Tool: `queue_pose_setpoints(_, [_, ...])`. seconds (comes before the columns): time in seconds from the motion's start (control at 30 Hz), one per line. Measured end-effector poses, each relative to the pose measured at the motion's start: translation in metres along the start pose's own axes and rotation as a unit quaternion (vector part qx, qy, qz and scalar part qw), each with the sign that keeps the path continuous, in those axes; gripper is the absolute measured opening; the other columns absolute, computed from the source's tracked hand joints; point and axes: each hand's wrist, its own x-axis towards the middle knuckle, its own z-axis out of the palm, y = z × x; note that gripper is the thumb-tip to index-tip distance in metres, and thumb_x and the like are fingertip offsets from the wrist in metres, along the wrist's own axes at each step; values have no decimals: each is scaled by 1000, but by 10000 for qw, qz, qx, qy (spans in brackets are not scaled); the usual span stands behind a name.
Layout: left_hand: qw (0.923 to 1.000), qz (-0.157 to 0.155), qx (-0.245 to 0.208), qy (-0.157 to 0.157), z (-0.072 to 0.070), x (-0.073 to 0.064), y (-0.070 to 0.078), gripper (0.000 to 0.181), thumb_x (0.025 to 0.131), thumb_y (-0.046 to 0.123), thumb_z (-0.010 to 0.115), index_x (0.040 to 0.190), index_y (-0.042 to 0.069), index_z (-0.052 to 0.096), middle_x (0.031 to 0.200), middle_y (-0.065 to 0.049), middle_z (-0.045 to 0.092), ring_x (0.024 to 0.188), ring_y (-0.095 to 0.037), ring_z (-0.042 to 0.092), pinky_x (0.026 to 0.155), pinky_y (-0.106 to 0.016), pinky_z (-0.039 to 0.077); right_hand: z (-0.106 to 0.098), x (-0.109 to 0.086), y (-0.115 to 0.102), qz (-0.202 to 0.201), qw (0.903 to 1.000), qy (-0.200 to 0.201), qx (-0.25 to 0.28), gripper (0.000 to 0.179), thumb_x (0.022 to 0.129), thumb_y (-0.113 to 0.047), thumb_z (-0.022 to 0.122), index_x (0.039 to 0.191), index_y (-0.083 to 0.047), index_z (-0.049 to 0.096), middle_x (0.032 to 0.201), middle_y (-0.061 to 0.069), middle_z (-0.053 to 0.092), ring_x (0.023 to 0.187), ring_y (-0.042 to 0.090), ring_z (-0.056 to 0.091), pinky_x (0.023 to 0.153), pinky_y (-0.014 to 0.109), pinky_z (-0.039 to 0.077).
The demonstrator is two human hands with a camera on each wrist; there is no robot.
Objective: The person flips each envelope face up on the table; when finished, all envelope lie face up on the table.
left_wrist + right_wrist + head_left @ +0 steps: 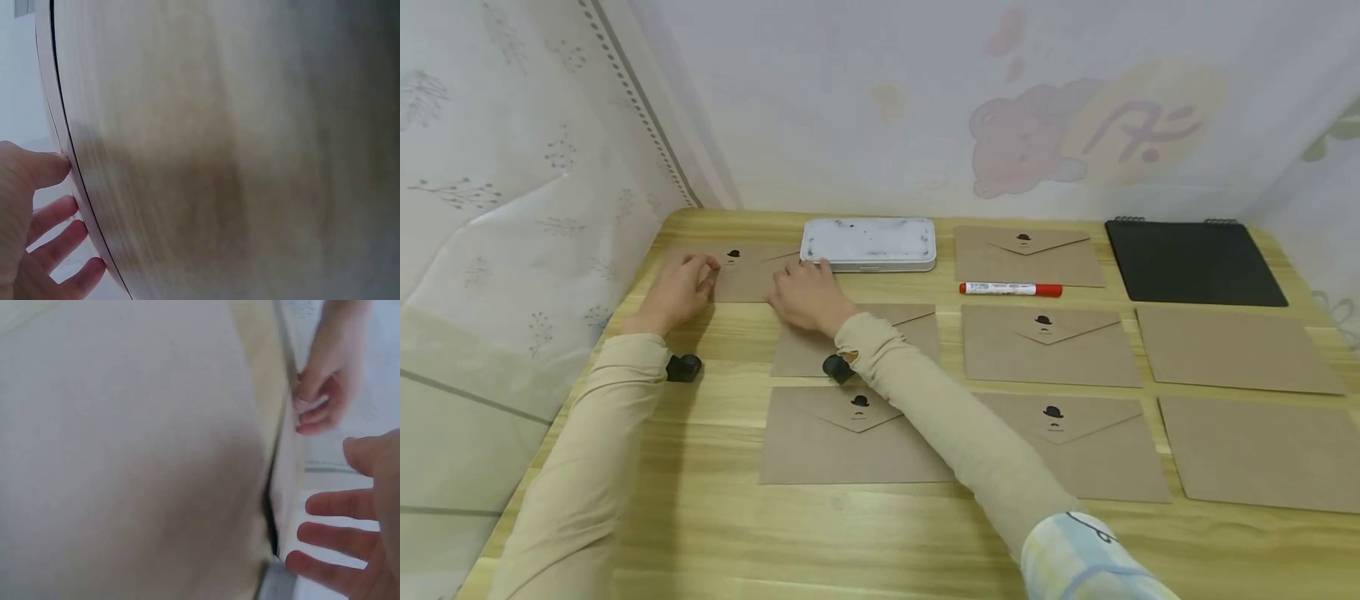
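A brown paper envelope (741, 283) with a small printed black hat lies at the back left of the table. My left hand (677, 292) touches its left part, fingers lightly bent. In the left wrist view, that hand's thumb and spread fingertips (74, 232) meet the envelope's thin edge. At the envelope's right end is my right hand (808, 294), palm down, its fingertips beside the white case (868, 242). Its fingers (337, 534) appear relaxed and apart in the right wrist view. The case overlaps the envelope's right corner.
Below the right forearm lie two more envelopes, the nearer one (820, 450) partly covered. Further envelopes (1052, 362) stand in rows to the right, some plain side up. A red-capped marker (1007, 289) and a black spiral notebook (1195, 262) lie toward the back right.
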Motion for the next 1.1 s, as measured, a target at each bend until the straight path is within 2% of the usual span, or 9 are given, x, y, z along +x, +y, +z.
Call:
queue_pose_setpoints(0.1, [10000,-31,-2,-6,-1,1,-1,18,89,-2,51,105,-7,56,111,-33,50,109,-47,41,94,-55,30,-11,-8,11,-207,9987,223,408,51,100,-44,27,138,-14,45,140,4,43,126,23,40,103,41,29])
queue_pose_setpoints(0.2, [9998,-163,-84,18,-5,0,3,20,89,0,51,106,-8,57,113,-33,48,110,-47,40,94,-55,29,-25,-25,29,-485,9923,591,979,49,101,-40,28,134,-10,48,135,6,47,122,22,44,99,35,35])
queue_pose_setpoints(0.4, [9981,-161,-272,524,-26,1,17,23,89,1,51,107,-11,57,115,-38,47,111,-52,38,96,-59,27,-48,-70,79,-770,9707,1159,1959,41,102,-32,36,122,-3,57,122,10,57,110,20,52,95,32,38])
queue_pose_setpoints(0.53, [9935,-184,-737,848,-45,-2,37,25,90,3,50,109,-12,56,121,-37,44,116,-51,35,99,-59,24,-55,-111,120,-670,9620,1101,2407,40,101,-29,39,123,1,56,121,13,57,107,23,54,93,37,40])
queue_pose_setpoints(0.67, [9870,-162,-1124,1138,-55,-7,63,27,92,6,51,113,-9,57,128,-31,42,121,-47,35,102,-57,23,-59,-156,161,-403,9572,961,2701,43,100,-30,41,126,2,53,122,16,56,110,30,53,92,44,41])
queue_pose_setpoints(0.73, [9844,-47,-1237,1252,-56,-8,78,27,92,7,52,114,-8,59,130,-29,44,123,-45,35,103,-56,23,-59,-178,179,-287,9524,990,2868,42,100,-28,42,127,3,52,122,19,56,110,34,52,92,49,40])
queue_pose_setpoints(0.8, [9826,73,-1345,1278,-56,-8,97,27,92,8,53,114,-6,60,131,-27,44,124,-42,36,103,-55,23,-61,-199,193,-88,9524,994,2879,41,100,-28,43,128,1,52,123,18,55,111,35,51,92,51,39])
queue_pose_setpoints(0.93, [9819,362,-1525,1068,-58,-2,140,27,93,12,54,115,-3,60,134,-22,44,126,-39,35,104,-53,23,-61,-236,211,186,9621,942,2551,36,98,-25,49,126,-3,54,122,16,56,111,32,52,92,52,39])
queue_pose_setpoints(1.1, [9782,838,-1772,682,-56,6,192,29,95,18,54,118,1,60,135,-17,44,127,-34,36,103,-50,27,-60,-284,218,677,9661,496,2440,39,97,-25,51,127,-1,53,123,17,56,112,33,51,91,56,37])
